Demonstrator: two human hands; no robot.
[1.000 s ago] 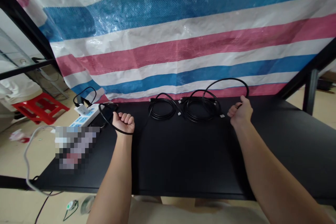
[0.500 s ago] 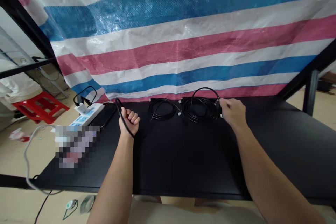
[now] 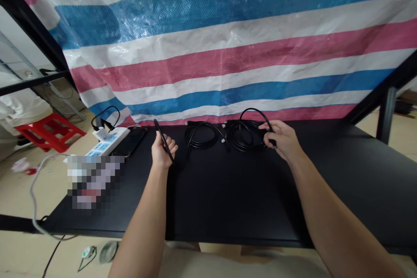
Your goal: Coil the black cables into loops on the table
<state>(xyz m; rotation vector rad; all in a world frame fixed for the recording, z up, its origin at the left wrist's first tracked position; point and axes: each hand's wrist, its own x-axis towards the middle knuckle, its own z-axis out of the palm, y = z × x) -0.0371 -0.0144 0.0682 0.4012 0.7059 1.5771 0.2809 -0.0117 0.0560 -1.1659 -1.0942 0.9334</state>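
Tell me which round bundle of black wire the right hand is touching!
It's the bigger coil of black cable, the one farther right, with the right hand at its edge. The smaller coil of black cable lies to its left, away from that hand.

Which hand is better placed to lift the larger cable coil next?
Probably the right hand: its fingers are at the larger cable coil, while the left hand grips a black cable beside the smaller cable coil.
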